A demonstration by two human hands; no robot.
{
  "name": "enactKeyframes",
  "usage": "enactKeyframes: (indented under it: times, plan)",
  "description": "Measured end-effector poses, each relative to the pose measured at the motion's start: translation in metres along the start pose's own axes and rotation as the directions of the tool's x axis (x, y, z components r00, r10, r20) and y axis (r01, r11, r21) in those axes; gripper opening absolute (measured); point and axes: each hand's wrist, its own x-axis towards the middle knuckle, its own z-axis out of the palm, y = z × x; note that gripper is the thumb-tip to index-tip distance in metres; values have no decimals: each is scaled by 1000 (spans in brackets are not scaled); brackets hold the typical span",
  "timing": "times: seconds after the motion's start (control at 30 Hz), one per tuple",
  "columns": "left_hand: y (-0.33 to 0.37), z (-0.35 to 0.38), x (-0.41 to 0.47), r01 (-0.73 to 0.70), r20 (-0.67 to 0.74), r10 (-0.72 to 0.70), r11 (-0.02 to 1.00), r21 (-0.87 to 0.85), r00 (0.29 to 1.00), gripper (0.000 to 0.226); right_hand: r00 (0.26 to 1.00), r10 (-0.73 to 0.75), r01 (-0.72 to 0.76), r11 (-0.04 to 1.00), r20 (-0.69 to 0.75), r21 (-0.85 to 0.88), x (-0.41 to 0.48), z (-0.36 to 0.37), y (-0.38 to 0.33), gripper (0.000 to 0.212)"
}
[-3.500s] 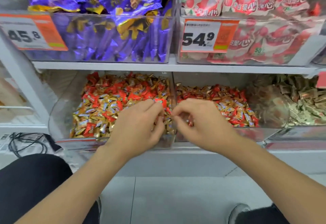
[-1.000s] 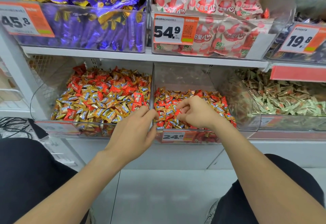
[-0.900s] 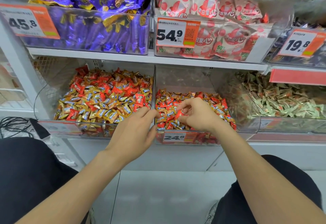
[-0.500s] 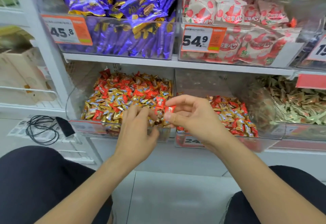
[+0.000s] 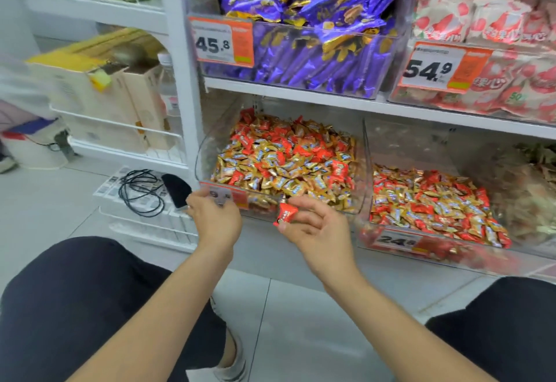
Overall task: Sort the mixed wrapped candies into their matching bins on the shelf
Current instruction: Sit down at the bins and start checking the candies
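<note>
1. My right hand (image 5: 316, 234) pinches a small red wrapped candy (image 5: 285, 215), just short of the clear plastic bin (image 5: 202, 152).
2. My left hand (image 5: 215, 220), just beside the right one, curls at that bin's front; I cannot tell whether it holds anything.

head cam | wide-angle | faces forward and down at shelf (image 5: 301, 93) | near (lower bins (image 5: 365, 152) fill mid-frame) | sole view

Clear glossy plastic bin (image 5: 359, 171); shiny foil candy wrappers (image 5: 282, 164); matt white shelf (image 5: 331, 100); smooth floor tile (image 5: 301, 321).
</note>
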Motion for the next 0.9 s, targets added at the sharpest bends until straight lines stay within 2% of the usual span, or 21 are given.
enactKeyframes:
  times: [0.1,0.23,0.37,0.47,0.67,0.8,0.9]
  plan:
    - [-14,-9,12,86,60,-82,994,-74,995,32,997,63,-61,997,-51,36,-3,22,16,35]
    - [-20,-19,20,75,72,-63,981,-180,995,43,985,139,-128,986,-101,109,-5,42,29,37]
    - [-22,-22,26,56,22,-53,977,-208,998,33,989,112,-101,988,-97,114,-3,49,27,36]
    - [-22,-23,30,97,40,-89,961,-260,995,31,991,68,-57,994,-112,91,3,51,25,32]
    - [-25,-27,34,240,117,-210,866,-438,971,19,984,42,-45,999,-174,-8,15,59,25,26]
    - [-24,-31,30,255,107,-231,855,-453,967,14,992,-47,18,971,-118,-237,17,68,33,25]
    - [-25,-31,30,250,87,-236,863,-440,968,13,990,-93,56,951,-107,-305,18,74,33,26]
